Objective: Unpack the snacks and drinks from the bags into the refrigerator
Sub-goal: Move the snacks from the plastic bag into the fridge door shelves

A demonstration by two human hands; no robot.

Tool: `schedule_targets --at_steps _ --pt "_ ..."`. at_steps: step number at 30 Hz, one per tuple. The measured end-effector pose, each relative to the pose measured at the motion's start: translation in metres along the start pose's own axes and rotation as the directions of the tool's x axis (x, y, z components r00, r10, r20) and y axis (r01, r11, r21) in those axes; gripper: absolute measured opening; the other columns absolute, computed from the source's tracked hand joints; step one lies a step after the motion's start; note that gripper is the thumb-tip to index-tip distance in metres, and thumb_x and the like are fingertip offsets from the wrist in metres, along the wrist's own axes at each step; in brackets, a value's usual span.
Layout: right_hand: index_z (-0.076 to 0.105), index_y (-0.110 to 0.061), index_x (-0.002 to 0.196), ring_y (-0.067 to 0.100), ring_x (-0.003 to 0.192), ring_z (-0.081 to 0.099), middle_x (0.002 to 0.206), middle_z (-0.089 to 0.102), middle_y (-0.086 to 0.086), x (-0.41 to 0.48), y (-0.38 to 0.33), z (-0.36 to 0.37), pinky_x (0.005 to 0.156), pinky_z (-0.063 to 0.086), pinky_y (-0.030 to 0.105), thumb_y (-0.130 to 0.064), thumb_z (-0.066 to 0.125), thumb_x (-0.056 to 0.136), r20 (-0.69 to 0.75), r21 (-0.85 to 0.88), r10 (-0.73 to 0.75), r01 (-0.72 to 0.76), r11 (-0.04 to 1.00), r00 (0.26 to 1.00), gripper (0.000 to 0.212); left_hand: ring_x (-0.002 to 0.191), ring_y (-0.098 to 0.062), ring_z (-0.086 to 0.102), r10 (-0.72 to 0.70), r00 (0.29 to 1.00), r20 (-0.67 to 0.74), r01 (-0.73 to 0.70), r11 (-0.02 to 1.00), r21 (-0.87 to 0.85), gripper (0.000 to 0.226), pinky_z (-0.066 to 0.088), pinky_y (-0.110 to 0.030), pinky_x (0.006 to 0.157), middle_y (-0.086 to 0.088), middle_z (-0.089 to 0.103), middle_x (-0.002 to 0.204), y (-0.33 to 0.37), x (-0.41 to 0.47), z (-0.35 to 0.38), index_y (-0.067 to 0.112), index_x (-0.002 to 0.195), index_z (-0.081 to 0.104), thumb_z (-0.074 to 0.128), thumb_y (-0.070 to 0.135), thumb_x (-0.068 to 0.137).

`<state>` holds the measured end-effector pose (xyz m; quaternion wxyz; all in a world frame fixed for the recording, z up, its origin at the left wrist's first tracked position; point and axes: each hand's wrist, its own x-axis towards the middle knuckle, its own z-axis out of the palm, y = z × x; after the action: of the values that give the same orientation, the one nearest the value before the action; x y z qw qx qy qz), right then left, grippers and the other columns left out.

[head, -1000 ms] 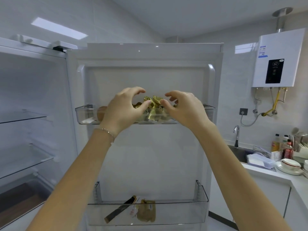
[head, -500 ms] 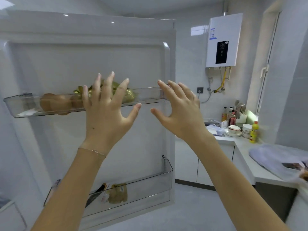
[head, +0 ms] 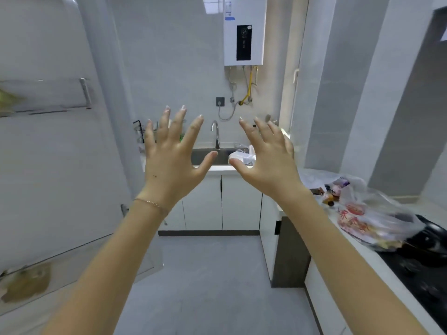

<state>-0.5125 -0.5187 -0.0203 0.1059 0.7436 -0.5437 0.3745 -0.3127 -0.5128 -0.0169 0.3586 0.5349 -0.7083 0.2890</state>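
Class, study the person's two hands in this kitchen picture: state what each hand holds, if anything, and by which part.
Nothing is held. The left hand and the right hand are both raised in the air with fingers spread, touching nothing.

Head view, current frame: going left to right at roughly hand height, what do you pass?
refrigerator door → left hand → faucet → right hand → plastic bag of snacks
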Motion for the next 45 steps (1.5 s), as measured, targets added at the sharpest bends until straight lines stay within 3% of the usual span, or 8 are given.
schedule_targets --at_steps 8,18,24,32,37,42,45 --pt "0.017 -0.041 0.15 0.024 0.146 0.013 0.158 0.022 -0.005 -0.028 0.141 -0.018 0.117 0.016 0.05 -0.058 0.056 0.085 0.042 -0.135 0.187 -0.18 0.974 0.981 0.078 0.147 -0.031 0.015 0.072 0.988 0.135 -0.048 0.984 -0.174 0.071 0.009 -0.058 0.116 -0.006 0.029 0.156 0.114 0.017 0.103 0.027 0.146 0.038 0.034 0.065 0.087" --pt "0.012 -0.041 0.151 0.023 0.147 0.009 0.16 0.018 -0.003 -0.043 0.291 -0.007 0.117 0.01 0.046 -0.06 0.052 0.087 0.113 -0.268 0.43 -0.389 0.881 0.896 0.078 0.149 -0.028 0.009 0.217 0.939 0.267 -0.128 0.941 -0.313 0.075 0.003 -0.056 0.117 -0.002 0.023 0.159 0.223 0.049 0.239 0.031 0.149 0.03 0.027 0.07 0.086" --pt "0.009 -0.041 0.152 0.025 0.148 0.004 0.162 0.011 -0.002 -0.027 0.375 0.016 0.117 0.008 0.051 -0.064 0.051 0.086 0.132 -0.323 0.544 -0.483 0.814 0.829 0.082 0.149 -0.028 0.004 0.309 0.897 0.316 -0.171 0.902 -0.396 0.077 -0.002 -0.054 0.116 -0.002 0.02 0.16 0.268 0.081 0.334 0.032 0.149 0.029 0.023 0.072 0.083" --pt "0.011 -0.035 0.153 0.026 0.147 0.011 0.161 0.014 0.0 0.015 0.472 0.018 0.114 0.02 0.05 -0.058 0.055 0.087 0.032 -0.38 0.625 -0.569 0.729 0.78 0.082 0.149 -0.029 0.006 0.434 0.846 0.31 -0.239 0.828 -0.507 0.079 0.0 -0.053 0.117 -0.003 0.019 0.16 0.331 0.148 0.438 0.033 0.15 0.028 0.021 0.073 0.083" --pt "0.013 -0.033 0.153 0.027 0.146 0.015 0.16 0.017 0.003 0.005 0.541 0.03 0.113 0.024 0.052 -0.057 0.056 0.087 0.04 -0.402 0.718 -0.646 0.649 0.695 0.083 0.149 -0.029 0.009 0.497 0.802 0.332 -0.254 0.786 -0.564 0.076 0.003 -0.053 0.117 -0.004 0.022 0.159 0.377 0.16 0.494 0.031 0.15 0.03 0.023 0.069 0.084" --pt "0.022 -0.028 0.152 0.026 0.135 0.037 0.148 0.042 0.003 -0.013 0.611 0.047 0.105 0.037 0.046 -0.05 0.063 0.085 0.077 -0.4 0.766 -0.683 0.61 0.639 0.082 0.147 -0.031 0.014 0.561 0.735 0.381 -0.263 0.754 -0.602 0.079 0.007 -0.056 0.116 -0.004 0.028 0.156 0.429 0.156 0.556 0.031 0.148 0.032 0.02 0.071 0.082" --pt "0.027 -0.026 0.151 0.026 0.134 0.038 0.148 0.043 0.002 -0.023 0.653 0.059 0.103 0.04 0.046 -0.047 0.063 0.085 0.107 -0.379 0.786 -0.706 0.598 0.609 0.078 0.147 -0.032 0.014 0.594 0.688 0.416 -0.272 0.743 -0.612 0.081 0.007 -0.058 0.116 -0.004 0.028 0.156 0.462 0.15 0.594 0.027 0.148 0.034 0.02 0.07 0.081"
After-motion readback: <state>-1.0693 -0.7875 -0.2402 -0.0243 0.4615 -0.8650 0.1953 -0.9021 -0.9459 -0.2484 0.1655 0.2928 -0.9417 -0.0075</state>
